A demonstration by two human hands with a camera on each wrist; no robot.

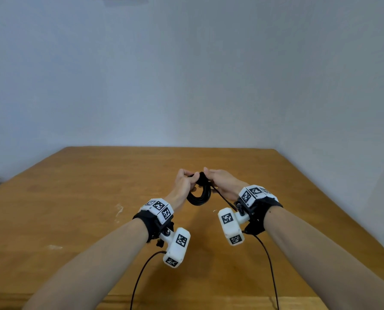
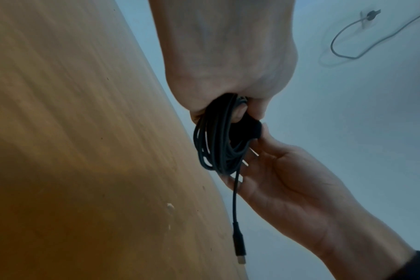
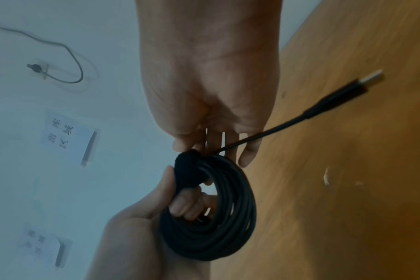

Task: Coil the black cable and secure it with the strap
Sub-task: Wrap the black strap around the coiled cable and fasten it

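Note:
The black cable (image 1: 199, 196) is wound into a small coil and held in the air above the wooden table (image 1: 75, 198). My left hand (image 1: 183, 182) grips the coil (image 3: 228, 227) with its fingers curled through the loops. A black strap (image 3: 187, 168) is wrapped around the top of the coil (image 2: 213, 149). My right hand (image 1: 219, 179) pinches that strap (image 2: 249, 128) between thumb and fingers. One plug end (image 2: 239, 252) hangs loose below the coil, and it sticks out past the right hand (image 3: 209, 85) as a plug (image 3: 362, 85).
The table has a few pale scuff marks (image 1: 119, 209). A pale wall (image 1: 186, 74) stands behind the table's far edge. Thin black leads (image 1: 267, 260) run from the wrist cameras toward the near edge.

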